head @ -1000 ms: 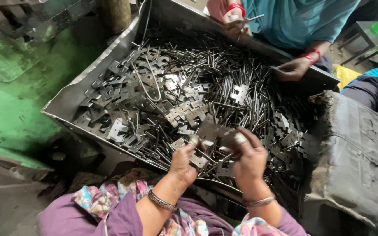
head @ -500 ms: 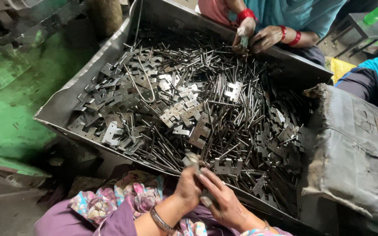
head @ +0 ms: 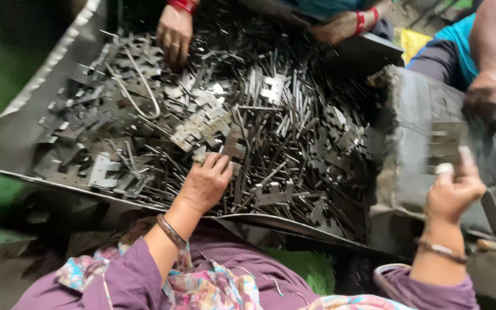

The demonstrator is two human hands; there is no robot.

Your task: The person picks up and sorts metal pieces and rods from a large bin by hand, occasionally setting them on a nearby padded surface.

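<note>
Left hand point(head: 205, 182) palm-down in the tray point(head: 7, 138), fingers curled loosely onto plates point(head: 202, 129) and rods point(head: 294, 155); better to pinch one piece, clear of sharp ends. Right hand point(head: 452, 192) pinching a plate point(head: 446, 143) over the grey box point(head: 411, 166). Tray heaped with both.

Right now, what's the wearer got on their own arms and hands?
Both hands are bare, no gloves. The left hand has a thin metal bangle at the wrist and a purple sleeve pushed up the forearm, over a floral-patterned garment. The right hand has a thin beaded-looking bracelet and the same purple sleeve. Rings can't be made out.
</note>
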